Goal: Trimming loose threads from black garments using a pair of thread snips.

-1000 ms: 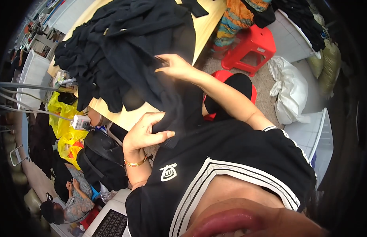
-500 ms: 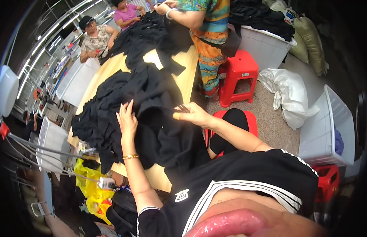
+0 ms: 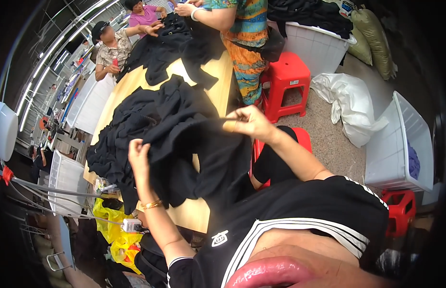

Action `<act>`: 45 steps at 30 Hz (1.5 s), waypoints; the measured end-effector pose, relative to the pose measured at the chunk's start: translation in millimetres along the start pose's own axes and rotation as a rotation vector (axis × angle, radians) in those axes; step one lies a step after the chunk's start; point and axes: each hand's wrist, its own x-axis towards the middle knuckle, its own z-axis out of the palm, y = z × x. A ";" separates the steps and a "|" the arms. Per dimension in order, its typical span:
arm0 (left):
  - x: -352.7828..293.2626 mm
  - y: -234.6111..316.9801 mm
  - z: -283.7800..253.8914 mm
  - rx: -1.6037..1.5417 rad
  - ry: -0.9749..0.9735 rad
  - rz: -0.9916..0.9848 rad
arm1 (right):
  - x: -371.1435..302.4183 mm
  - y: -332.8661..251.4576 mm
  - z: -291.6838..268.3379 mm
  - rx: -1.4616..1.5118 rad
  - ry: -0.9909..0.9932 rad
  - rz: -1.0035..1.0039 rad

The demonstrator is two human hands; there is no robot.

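A black knitted garment (image 3: 182, 132) stretches between my two hands above the wooden table (image 3: 189, 218). My left hand (image 3: 139, 157) pinches its edge on the left side, fingertips pressed together. At the right, my right hand (image 3: 252, 124) is closed on the garment's other end, with a yellowish wrap on one finger. Whether a small dark tool is also in this hand cannot be made out. Under and behind the stretched cloth lies a heap of more black garments (image 3: 112, 139).
Co-workers handle black garments (image 3: 170, 41) at the table's far end. A red stool (image 3: 287, 79), white sack (image 3: 350, 105) and white bins (image 3: 395, 144) stand to the right. Cables and a power socket (image 3: 132, 225) hang by a yellow bag (image 3: 105, 218) at lower left.
My left hand went from lying spread on the cloth to pinching it, farther left. My right hand rose slightly, and the garment is now lifted and stretched. A co-worker's arm reached out across the table.
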 end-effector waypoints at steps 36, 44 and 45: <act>-190.3 132.2 -53.3 -0.308 0.219 0.039 | -120.6 -38.2 -80.5 0.011 -0.449 -0.269; -171.4 41.1 70.9 -0.039 -0.217 -0.175 | -134.3 67.8 -122.3 -0.412 0.021 0.350; -171.7 29.3 83.0 0.085 -0.219 -0.145 | -137.5 78.7 -125.8 -0.495 0.096 0.344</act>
